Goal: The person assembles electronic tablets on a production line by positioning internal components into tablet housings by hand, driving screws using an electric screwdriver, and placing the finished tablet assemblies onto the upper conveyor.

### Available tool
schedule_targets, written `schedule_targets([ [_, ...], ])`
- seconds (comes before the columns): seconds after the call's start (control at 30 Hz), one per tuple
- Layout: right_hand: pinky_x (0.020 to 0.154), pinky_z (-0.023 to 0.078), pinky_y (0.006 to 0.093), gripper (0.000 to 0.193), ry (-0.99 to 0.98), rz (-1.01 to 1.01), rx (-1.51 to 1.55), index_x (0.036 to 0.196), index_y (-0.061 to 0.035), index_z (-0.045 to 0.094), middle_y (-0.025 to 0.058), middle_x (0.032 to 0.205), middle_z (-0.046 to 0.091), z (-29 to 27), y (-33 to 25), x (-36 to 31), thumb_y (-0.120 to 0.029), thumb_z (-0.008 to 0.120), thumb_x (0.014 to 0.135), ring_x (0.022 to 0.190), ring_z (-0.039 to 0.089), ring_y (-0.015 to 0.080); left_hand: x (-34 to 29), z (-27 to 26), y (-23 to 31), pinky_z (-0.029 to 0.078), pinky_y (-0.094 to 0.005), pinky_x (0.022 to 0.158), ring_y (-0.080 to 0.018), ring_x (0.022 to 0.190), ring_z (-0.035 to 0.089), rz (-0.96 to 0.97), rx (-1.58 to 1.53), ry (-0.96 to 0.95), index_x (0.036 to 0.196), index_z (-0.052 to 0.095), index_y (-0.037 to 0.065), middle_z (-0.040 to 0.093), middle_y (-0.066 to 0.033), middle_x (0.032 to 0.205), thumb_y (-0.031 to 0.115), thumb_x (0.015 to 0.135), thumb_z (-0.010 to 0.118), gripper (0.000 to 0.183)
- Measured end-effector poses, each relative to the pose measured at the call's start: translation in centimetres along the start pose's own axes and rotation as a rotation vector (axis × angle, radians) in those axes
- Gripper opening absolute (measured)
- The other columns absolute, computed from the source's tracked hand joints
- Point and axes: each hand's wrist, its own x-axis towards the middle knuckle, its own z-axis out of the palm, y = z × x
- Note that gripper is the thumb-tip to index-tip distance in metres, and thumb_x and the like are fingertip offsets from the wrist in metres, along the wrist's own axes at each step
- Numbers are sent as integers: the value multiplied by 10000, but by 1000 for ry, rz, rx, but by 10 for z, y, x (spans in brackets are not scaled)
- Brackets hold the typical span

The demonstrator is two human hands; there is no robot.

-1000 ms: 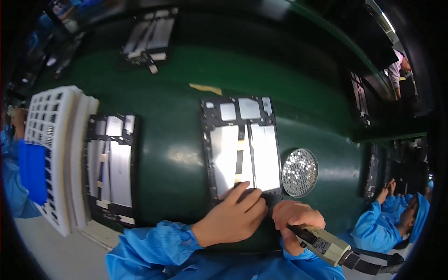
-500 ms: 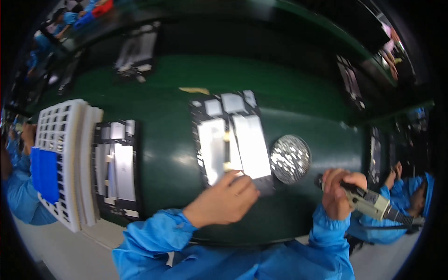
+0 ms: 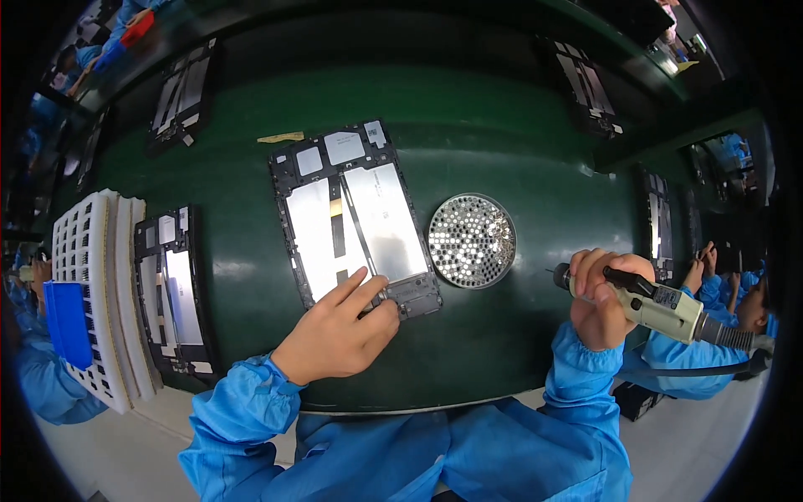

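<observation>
In front of me lies an opened tablet (image 3: 389, 226), with a black frame, two silvery panels and a dark strip between them. My left hand (image 3: 335, 335) is at its lower edge, fingers bent over the frame; the thumb is hidden beneath. My right hand (image 3: 606, 293) is closed round a pale green electric screwdriver (image 3: 665, 309), its dark tip pointing left, above the table's right side. Between the tablet and the screwdriver stands a round dish (image 3: 473, 241) of small shiny parts, probably screws, set in many holes.
To the left are another opened tablet (image 3: 180, 289) and upright white foam trays (image 3: 84, 243) with a blue patch. Further tablets lie at the back left (image 3: 182, 92), back right (image 3: 585, 88) and right (image 3: 658, 222). A yellowish strip (image 3: 280, 137) lies behind the middle tablet. Co-workers sit on both sides.
The whole view has shifted, so the table's things appear further left and higher. My left hand stays at the tablet's lower edge; my right hand still grips the screwdriver.
</observation>
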Motion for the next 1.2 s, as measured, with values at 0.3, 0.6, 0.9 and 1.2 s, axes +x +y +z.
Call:
schedule_targets([
  [0.3, 559, 398, 306, 308, 82, -13, 22, 1068, -37, 486, 94, 676, 514, -18, 8, -6, -11, 583, 777, 560, 481, 165, 7, -7, 0, 413, -524, 981, -367, 1147, 524, -255, 177, -68, 1053, 579, 26, 549, -151, 1157, 124, 792, 582, 279],
  [0.6, 554, 394, 289, 309, 163, 4, 10, 1047, -22, 473, 82, 674, 484, -31, 22, -7, 31, 535, 749, 557, 471, 168, 13, -56, -216, 482, -388, 909, -367, 1090, 548, -529, 372, 30, 1126, 646, 72, 538, -216, 1198, -13, 766, 573, 377],
  [0.9, 559, 390, 281, 303, 246, 3, -144, 1042, -45, 494, 54, 642, 493, -42, 25, -4, -55, 631, 772, 547, 471, 153, -51, -140, -315, 415, -520, 992, -448, 1281, 340, -1067, 607, -338, 1436, 262, 256, 309, -207, 1429, 38, 594, 748, 996],
  [1.2, 561, 369, 281, 313, 267, 35, -231, 1038, -64, 498, 38, 619, 475, -39, 29, 4, -144, 681, 797, 550, 455, 144, -119, -155, -379, 462, -443, 937, -347, 1185, 490, -912, 733, -44, 1352, 447, 221, 495, -131, 1316, 140, 642, 738, 771],
])
